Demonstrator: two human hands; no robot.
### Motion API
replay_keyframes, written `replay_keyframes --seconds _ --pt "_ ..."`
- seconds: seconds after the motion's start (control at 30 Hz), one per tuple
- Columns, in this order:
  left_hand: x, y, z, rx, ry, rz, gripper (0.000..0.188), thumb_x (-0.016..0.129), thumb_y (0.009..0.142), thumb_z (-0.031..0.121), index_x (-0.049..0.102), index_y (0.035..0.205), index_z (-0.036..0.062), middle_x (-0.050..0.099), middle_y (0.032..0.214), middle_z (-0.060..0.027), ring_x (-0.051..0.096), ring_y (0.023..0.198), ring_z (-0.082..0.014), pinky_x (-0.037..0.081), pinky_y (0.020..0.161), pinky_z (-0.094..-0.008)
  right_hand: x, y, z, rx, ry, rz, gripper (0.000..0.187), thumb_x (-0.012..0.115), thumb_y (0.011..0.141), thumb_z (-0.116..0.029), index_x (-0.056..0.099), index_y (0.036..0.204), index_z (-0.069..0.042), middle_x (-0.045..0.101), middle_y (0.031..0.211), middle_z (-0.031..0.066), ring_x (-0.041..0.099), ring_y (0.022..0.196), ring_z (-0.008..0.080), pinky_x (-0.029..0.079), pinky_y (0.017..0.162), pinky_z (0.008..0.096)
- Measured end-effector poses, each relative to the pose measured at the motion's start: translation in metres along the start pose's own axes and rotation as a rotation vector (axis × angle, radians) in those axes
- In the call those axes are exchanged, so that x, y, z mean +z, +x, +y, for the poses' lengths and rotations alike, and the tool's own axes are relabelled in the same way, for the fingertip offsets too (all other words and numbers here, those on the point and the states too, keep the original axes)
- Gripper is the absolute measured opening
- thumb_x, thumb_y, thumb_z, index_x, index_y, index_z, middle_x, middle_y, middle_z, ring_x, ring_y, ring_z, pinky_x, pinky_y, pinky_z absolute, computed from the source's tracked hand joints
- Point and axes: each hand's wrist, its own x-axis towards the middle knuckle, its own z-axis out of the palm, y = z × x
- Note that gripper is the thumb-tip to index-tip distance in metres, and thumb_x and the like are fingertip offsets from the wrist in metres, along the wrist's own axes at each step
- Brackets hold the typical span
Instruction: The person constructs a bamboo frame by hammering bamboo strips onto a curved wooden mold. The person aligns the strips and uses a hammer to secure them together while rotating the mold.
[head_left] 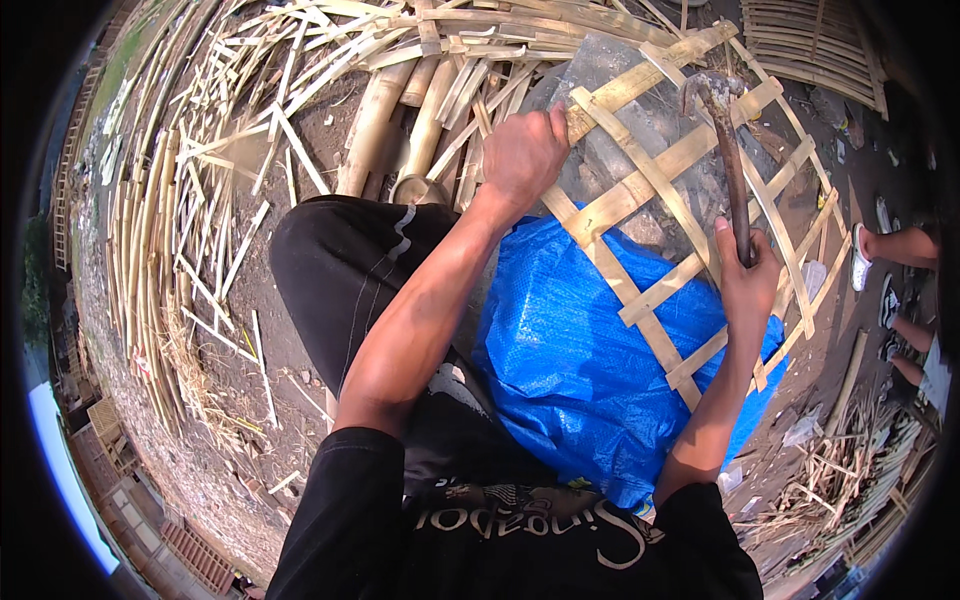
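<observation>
A flat lattice of split bamboo slats (640,190) lies tilted in front of me, across my lap and over a grey stone block (600,72). My left hand (525,158) is closed on the lattice's left edge, at the end of a wide slat. In my right hand (750,275) is a hammer (734,170) with a dark handle, gripped near its lower end. The worn metal head is up over the lattice's far right part. A crumpled blue plastic sheet (545,310) covers my lap beneath the slats.
Thick bamboo poles (375,130) and loose split strips (270,60) lie ahead and left. Long bundled strips (150,270) run along the left. Another slatted panel (815,45) is at the far right. Other people's legs (900,245) show at the right edge, above a scrap heap (870,470).
</observation>
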Motion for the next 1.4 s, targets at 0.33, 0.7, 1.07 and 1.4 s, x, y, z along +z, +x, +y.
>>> replay_keyframes --seconds 0.33,0.7,1.07,1.4 --pt "0.009 -0.002 -0.004 0.001 -0.035 0.072 0.052 0.05 0.102 0.032 0.072 0.068 -0.0015 0.067 0.068 -0.0275 0.069 0.062 -0.0446 0.057 0.058 -0.0521 0.049 -0.079 -0.075 0.267 0.522 -0.36 0.047 0.05 0.107 -0.046 0.048 0.074 -0.013 0.039 0.054 -0.0061 0.035 0.042 0.0044 0.027 0.038 0.0234" --pt "0.008 -0.003 0.002 -0.062 -0.034 0.015 0.057 0.043 0.105 0.034 0.074 0.07 0.002 0.07 0.069 -0.0232 0.072 0.067 -0.0411 0.059 0.065 -0.0485 0.083 -0.091 -0.075 0.317 0.52 -0.369 0.057 0.04 0.107 -0.056 0.044 0.07 -0.013 0.036 0.05 -0.0047 0.034 0.038 0.0061 0.026 0.035 0.024" --pt "0.008 0.001 0.005 -0.095 -0.036 -0.08 0.055 0.041 0.105 0.033 0.076 0.074 0.0027 0.07 0.071 -0.0227 0.072 0.07 -0.0406 0.059 0.066 -0.0479 0.096 -0.093 -0.072 0.288 0.578 -0.252 0.062 0.035 0.105 -0.065 0.042 0.072 -0.012 0.037 0.055 -0.0033 0.035 0.043 0.006 0.026 0.039 0.0231" --pt "-0.01 0.008 0.005 -0.193 -0.085 -0.335 0.061 0.035 0.107 0.043 0.079 0.092 0.0038 0.076 0.096 -0.0196 0.075 0.091 -0.0365 0.059 0.079 -0.045 0.074 -0.089 -0.083 0.265 0.625 -0.19 0.06 0.037 0.105 -0.063 0.045 0.074 -0.012 0.039 0.053 -0.0027 0.035 0.04 0.006 0.025 0.035 0.0239"
